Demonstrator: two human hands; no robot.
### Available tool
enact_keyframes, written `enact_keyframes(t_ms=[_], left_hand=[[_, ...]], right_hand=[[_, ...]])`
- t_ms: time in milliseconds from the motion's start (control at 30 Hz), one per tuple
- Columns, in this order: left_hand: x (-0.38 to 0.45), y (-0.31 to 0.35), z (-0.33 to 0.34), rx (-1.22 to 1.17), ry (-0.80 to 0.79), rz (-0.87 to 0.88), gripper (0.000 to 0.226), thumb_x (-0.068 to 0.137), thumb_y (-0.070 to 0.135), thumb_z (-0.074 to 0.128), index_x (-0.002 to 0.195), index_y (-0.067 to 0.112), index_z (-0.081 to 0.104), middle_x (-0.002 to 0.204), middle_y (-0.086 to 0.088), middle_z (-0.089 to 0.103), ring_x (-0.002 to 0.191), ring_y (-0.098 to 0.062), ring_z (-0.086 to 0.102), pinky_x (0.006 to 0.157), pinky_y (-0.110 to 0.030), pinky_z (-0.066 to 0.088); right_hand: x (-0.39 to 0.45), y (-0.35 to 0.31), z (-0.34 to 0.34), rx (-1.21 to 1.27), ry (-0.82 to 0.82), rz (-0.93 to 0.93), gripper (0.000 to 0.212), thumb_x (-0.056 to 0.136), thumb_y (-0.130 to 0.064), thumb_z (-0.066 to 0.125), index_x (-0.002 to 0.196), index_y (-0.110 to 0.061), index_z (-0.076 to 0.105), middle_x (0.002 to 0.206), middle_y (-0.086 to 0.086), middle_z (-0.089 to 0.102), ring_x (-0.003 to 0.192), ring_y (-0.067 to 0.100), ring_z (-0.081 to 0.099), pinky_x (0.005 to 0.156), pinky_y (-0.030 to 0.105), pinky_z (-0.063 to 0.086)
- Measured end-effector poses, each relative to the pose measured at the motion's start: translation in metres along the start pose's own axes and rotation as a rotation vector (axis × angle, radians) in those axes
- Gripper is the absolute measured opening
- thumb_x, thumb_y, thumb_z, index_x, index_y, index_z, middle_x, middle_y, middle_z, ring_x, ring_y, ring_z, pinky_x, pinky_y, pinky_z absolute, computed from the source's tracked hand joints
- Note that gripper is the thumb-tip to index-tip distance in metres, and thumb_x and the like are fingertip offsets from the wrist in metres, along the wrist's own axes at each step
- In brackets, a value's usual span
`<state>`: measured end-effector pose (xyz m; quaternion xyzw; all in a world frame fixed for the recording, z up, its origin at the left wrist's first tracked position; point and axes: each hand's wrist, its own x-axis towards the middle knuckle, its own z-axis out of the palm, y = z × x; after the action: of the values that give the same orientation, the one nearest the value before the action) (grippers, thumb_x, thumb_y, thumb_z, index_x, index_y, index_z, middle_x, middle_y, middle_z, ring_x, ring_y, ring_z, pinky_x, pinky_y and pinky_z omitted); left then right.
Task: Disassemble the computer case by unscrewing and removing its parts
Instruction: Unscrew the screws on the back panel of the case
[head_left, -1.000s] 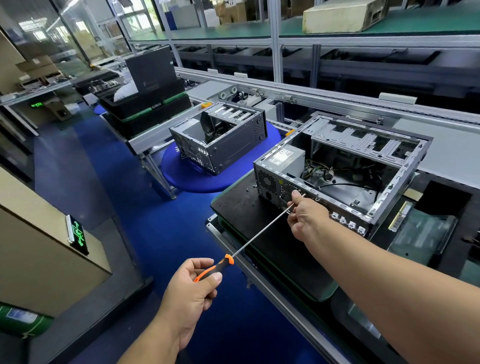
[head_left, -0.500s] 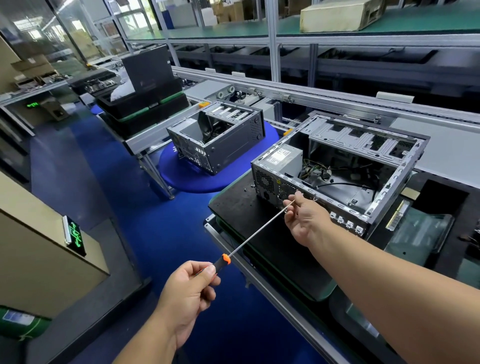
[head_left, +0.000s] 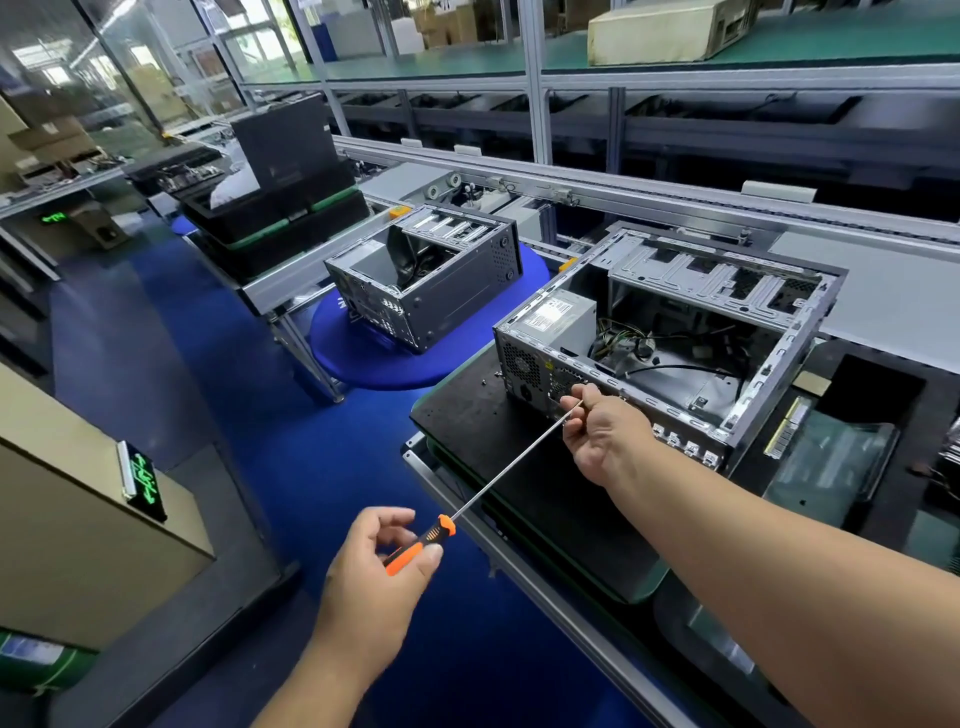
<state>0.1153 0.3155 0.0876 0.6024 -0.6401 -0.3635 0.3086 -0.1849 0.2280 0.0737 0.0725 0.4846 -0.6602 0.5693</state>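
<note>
Both hands (head_left: 605, 436) hold screwdriver (head_left: 511, 470) against computer case (head_left: 670, 332).

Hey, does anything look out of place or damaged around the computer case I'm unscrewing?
Little stands out. A few small loose bits, perhaps screws, lie on the black mat beside the open computer case, and loose cables tangle inside it. No visible damage.
</note>
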Motion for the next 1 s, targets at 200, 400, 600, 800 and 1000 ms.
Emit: enact_keyframes(t_ms=[200, 400, 600, 800, 1000], left_hand=[[-0.007, -0.007, 0.001, 0.457, 0.018, 0.687, 0.055, 0.084, 0.005, 0.082, 0.13, 0.029, 0.064, 0.115, 0.02, 0.053, 0.081, -0.004, 0.062, 0.067, -0.016, 0.053], [-0.003, 0.001, 0.001, 0.023, -0.026, 0.204, 0.039, 0.094, 0.007, 0.076, 0.107, 0.044, 0.076, 0.102, 0.017, 0.073, 0.092, -0.008, 0.07, 0.079, -0.021, 0.058], [0.009, 0.002, 0.0, -0.408, -0.182, -0.221, 0.027, 0.097, 0.001, 0.069, 0.103, 0.024, 0.081, 0.089, -0.012, 0.075, 0.063, -0.017, 0.059, 0.049, -0.026, 0.04], [0.011, 0.003, -0.004, -0.746, -0.374, -0.6, 0.027, 0.088, 0.014, 0.072, 0.112, 0.002, 0.078, 0.094, -0.026, 0.071, 0.057, -0.018, 0.057, 0.038, -0.022, 0.033], [0.011, -0.006, 0.001, -0.528, -0.239, -0.426, 0.026, 0.093, 0.002, 0.073, 0.118, 0.008, 0.069, 0.088, -0.011, 0.071, 0.063, -0.017, 0.057, 0.045, -0.026, 0.036]], right_hand=[[0.003, -0.001, 0.0, 0.003, 0.016, 0.004, 0.021, 0.106, -0.02, 0.054, 0.089, -0.012, 0.062, 0.077, 0.005, 0.062, 0.048, 0.002, 0.04, 0.036, 0.012, 0.034], [0.001, -0.003, -0.001, 0.007, 0.018, 0.002, 0.021, 0.107, -0.021, 0.053, 0.09, -0.012, 0.062, 0.079, 0.005, 0.062, 0.052, 0.003, 0.04, 0.037, 0.012, 0.035], [-0.002, -0.004, 0.001, 0.007, 0.029, 0.004, 0.02, 0.106, -0.02, 0.056, 0.09, -0.012, 0.064, 0.082, 0.005, 0.063, 0.053, 0.002, 0.04, 0.039, 0.011, 0.035], [-0.003, -0.004, 0.002, 0.008, 0.024, 0.004, 0.022, 0.107, -0.021, 0.054, 0.089, -0.011, 0.062, 0.083, 0.005, 0.062, 0.05, 0.001, 0.037, 0.038, 0.01, 0.032], [-0.002, -0.003, 0.003, 0.003, 0.028, 0.004, 0.02, 0.107, -0.02, 0.054, 0.09, -0.012, 0.062, 0.083, 0.005, 0.061, 0.048, 0.001, 0.036, 0.038, 0.009, 0.032]])
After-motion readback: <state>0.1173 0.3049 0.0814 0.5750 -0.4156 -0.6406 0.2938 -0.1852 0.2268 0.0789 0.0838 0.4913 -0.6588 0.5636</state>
